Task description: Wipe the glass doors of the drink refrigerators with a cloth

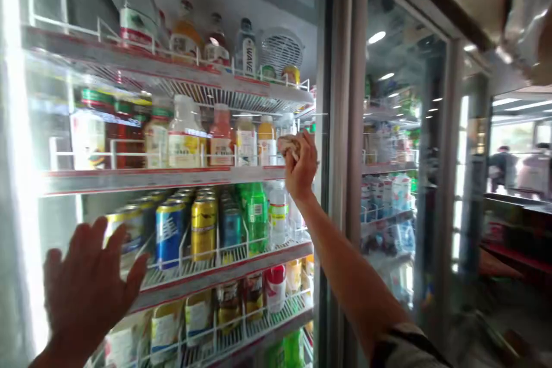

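A crumpled pale cloth (290, 146) is gripped in my right hand (302, 165), which is raised at the right part of a glass fridge door, in front of the second shelf. My left hand (88, 282) is at the lower left with its fingers spread and nothing in it; whether it touches the glass I cannot tell. Behind the glass, a blue can (169, 234), a gold can (203, 230) and a green bottle (256, 215) stand on the third shelf. Juice bottles (222, 137) line the shelf above.
A metal door frame (351, 98) runs upright just right of my right hand. Beyond it is another glass door showing stocked shelves (388, 192). At the far right, blurred people (502, 167) are in the background.
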A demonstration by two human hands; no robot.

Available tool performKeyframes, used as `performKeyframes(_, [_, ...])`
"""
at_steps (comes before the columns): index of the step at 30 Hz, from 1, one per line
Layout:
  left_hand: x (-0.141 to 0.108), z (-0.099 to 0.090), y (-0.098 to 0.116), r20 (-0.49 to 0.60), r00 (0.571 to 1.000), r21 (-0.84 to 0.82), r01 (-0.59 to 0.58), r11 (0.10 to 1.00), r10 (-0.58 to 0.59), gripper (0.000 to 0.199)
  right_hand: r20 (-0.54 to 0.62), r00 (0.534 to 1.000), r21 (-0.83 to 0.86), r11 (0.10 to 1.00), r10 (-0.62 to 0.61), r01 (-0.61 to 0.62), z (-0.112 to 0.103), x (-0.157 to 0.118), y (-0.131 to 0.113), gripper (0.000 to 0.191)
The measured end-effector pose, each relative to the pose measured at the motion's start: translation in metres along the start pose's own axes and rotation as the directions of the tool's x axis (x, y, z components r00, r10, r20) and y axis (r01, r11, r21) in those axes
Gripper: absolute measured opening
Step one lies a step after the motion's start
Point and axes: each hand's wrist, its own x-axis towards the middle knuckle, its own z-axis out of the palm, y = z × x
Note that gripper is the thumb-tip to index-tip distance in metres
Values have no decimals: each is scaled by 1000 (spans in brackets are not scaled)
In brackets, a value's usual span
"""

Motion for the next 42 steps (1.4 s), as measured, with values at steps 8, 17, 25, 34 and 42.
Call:
performKeyframes(8, [0, 0, 1, -8, 985, 344, -159, 925, 172, 67, 204, 802, 105, 827, -562, 553, -20, -54, -25, 45])
performKeyframes(17, [-1, -3, 3, 32, 989, 386, -148, 911, 147, 67, 195, 859, 246, 871, -474, 425, -33, -63, 16, 45])
performKeyframes(25, [-5, 1, 6, 24, 993, 401, -117, 909, 117, 62, 90, 934, 73, 937, -346, 340, -58, -51, 71, 53])
performKeyframes(34, [-13, 5, 11, 29, 999, 343, -39, 938, 31, 60, 329, 910, 116, 968, -251, 224, -122, -218, 84, 60])
performKeyframes(42, [-22, 1, 11, 74, 995, 342, -91, 935, 69, 67, -9, 999, 66, 997, -34, 34, -46, -65, 69, 56])
